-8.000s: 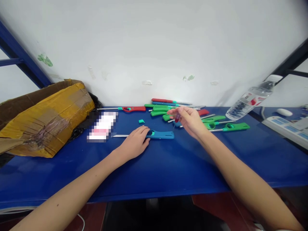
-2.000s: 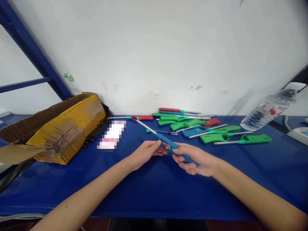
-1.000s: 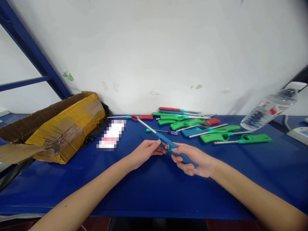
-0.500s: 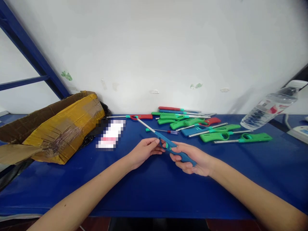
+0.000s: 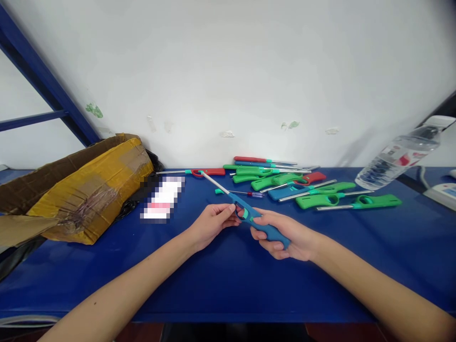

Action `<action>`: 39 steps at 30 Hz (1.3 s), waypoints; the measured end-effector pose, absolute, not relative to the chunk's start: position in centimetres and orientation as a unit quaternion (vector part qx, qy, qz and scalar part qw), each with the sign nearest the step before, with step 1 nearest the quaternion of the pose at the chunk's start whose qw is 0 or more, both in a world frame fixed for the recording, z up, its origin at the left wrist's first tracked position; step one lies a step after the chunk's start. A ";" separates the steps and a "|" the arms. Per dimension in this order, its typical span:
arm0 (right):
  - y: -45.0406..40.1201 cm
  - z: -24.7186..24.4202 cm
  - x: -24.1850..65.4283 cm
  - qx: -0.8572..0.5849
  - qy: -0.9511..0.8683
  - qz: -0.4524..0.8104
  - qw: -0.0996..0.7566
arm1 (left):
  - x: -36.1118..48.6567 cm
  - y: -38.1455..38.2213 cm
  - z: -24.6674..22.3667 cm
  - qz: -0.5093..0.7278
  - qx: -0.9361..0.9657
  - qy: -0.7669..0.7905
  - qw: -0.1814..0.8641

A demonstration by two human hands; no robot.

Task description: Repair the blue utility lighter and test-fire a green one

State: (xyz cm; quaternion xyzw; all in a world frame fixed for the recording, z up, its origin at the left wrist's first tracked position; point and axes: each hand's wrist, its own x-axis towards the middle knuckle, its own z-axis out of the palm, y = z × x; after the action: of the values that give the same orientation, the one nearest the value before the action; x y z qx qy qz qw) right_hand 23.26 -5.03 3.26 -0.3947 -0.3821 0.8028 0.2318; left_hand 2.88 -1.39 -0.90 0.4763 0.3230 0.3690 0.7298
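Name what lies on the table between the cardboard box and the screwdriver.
In the head view: black plastic, a pixelated white item, then a small green piece.

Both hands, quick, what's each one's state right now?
Right hand: closed, holding the blue lighter by its handle.
Left hand: at that lighter's front; whether gripping, can't be told.

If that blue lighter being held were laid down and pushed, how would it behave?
The blue lighter would probably slide rather than roll, since its handle looks long and flattish. Its metal tube is likely stiff, sticking out straight without visible sag.
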 end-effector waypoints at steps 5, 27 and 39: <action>-5.3 3.3 23.3 -0.406 -0.420 0.775 0.241 | 2.8 -1.2 -0.9 0.359 0.462 0.307 0.750; -5.7 3.5 23.3 -0.406 -0.523 0.712 0.234 | 2.4 -1.3 -0.6 0.392 0.471 0.231 0.755; -6.0 3.0 22.8 -0.386 -0.569 0.687 0.234 | 2.6 -1.6 -0.2 0.446 0.497 0.237 0.706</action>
State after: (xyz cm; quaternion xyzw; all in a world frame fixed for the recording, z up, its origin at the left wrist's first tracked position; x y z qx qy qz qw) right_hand 22.83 -6.04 3.04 -0.3862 -0.5693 0.6869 0.2342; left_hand 2.60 -1.60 -0.17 0.4968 0.2374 0.4457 0.7059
